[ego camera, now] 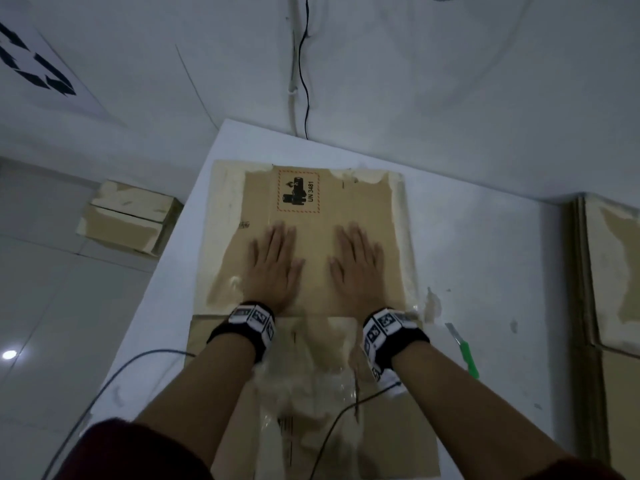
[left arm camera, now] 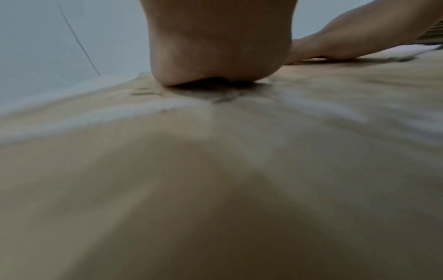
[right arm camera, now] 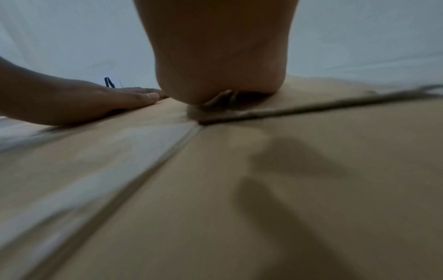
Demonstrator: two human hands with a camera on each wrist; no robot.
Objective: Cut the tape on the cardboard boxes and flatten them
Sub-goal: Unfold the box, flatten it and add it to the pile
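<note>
My left hand point(ego camera: 273, 268) and right hand point(ego camera: 356, 268) press flat, fingers straight, gripping nothing, on one flattened box point(ego camera: 360, 202). One green cutter point(ego camera: 465, 348) lies right; one taped box point(ego camera: 128, 220) sits left.

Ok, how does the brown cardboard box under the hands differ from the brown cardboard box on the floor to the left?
The brown cardboard box under the hands lies collapsed flat on the white table; the brown cardboard box on the floor keeps its full boxy shape. The left hand and right hand press palms down on the first; nothing touches the second. Both show pale patches where the surface looks torn.
</note>
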